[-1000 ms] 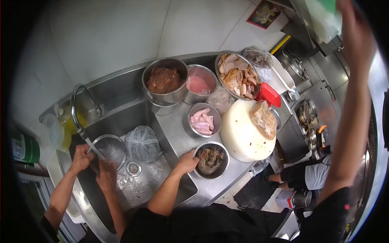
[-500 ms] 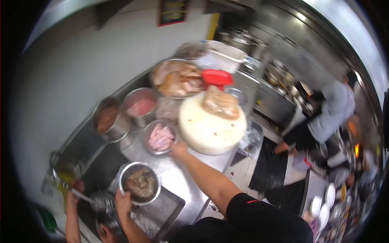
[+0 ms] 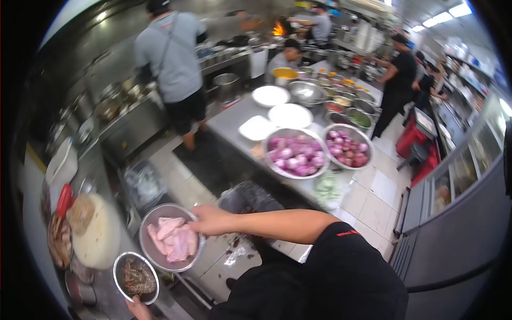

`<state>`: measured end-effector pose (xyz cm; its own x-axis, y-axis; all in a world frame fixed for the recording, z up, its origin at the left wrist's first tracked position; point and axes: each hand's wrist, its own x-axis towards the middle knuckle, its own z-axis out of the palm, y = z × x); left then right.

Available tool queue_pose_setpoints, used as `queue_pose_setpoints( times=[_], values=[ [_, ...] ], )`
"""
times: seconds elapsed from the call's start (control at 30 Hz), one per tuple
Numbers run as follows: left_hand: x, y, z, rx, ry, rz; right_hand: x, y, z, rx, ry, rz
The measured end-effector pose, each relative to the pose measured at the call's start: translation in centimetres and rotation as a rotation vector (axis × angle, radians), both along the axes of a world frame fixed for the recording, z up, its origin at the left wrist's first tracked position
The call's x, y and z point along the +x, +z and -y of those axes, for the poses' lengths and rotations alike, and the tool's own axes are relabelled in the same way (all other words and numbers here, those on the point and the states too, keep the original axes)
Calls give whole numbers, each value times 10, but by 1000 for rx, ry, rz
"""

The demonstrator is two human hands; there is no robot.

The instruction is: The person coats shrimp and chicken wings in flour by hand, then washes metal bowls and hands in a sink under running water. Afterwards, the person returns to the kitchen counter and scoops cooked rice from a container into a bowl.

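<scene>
My right hand [image 3: 210, 220] grips the rim of a metal bowl [image 3: 150, 221], its fingers closed on the right edge. Pale pink raw chicken pieces [image 3: 173, 240] lie inside that bowl, which is held up at the counter's edge, above the floor. Lower left, my left hand [image 3: 140, 309] is closed on the near rim of a smaller metal bowl [image 3: 118, 278]. This one contains greyish-brown shrimp [image 3: 138, 278]. The two bowls are side by side, close together; whether they touch I cannot tell.
On the left counter are a round white chopping block [image 3: 104, 234] and a wrapped package [image 3: 81, 213]. A steel table [image 3: 234, 120] ahead carries bowls of purple onions [image 3: 296, 154] and white plates [image 3: 270, 96]. A co-worker [image 3: 173, 58] stands at the stoves. A refrigerator [image 3: 453, 229] is at right.
My view has swung right, from the wall counter toward the kitchen. The chicken bowl has come off the counter in my right hand. My left hand keeps hold of the shrimp bowl.
</scene>
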<state>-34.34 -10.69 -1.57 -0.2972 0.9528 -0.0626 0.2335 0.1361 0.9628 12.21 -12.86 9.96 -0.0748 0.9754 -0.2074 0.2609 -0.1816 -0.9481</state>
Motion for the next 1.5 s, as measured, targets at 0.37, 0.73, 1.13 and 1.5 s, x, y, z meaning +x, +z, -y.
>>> queue_pose_setpoints(
  times=[0.37,0.73,1.13,1.5],
  values=[
    [537,127,80,-177,-924,416,332,31,483,122,-1026,-194],
    [868,174,164,-197,-1337,172,508,-36,710,139,-1625,-414],
    [1291,112,373,-522,-1796,88,633,-88,896,61,-2209,-417],
    [1444,-37,504,-800,-1649,130,817,-173,1003,-157,-2151,-459]
  ],
)
